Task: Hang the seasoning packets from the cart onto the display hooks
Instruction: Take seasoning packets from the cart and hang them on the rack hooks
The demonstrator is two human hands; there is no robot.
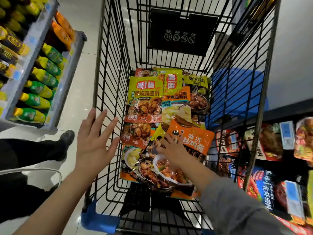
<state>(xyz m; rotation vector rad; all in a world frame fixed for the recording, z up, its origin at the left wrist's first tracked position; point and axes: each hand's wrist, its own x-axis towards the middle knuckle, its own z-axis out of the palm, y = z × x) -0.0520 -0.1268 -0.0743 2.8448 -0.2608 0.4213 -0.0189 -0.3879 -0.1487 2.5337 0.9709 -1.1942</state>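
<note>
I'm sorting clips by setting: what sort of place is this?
Most likely a supermarket aisle. A black wire shopping cart holds seasoning packets, a shelf on the left is stocked with rows of green and yellow bottles, and packaged goods with price tags hang on the right.

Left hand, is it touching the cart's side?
Cannot tell. In the head view the left hand is spread open against the cart wires, but contact isn't plain.

A black wire shopping cart (108, 68) stands on pale glossy floor tiles (79, 92); overlapping yellow-green and orange seasoning packets (145, 99) cover its bottom.
</note>
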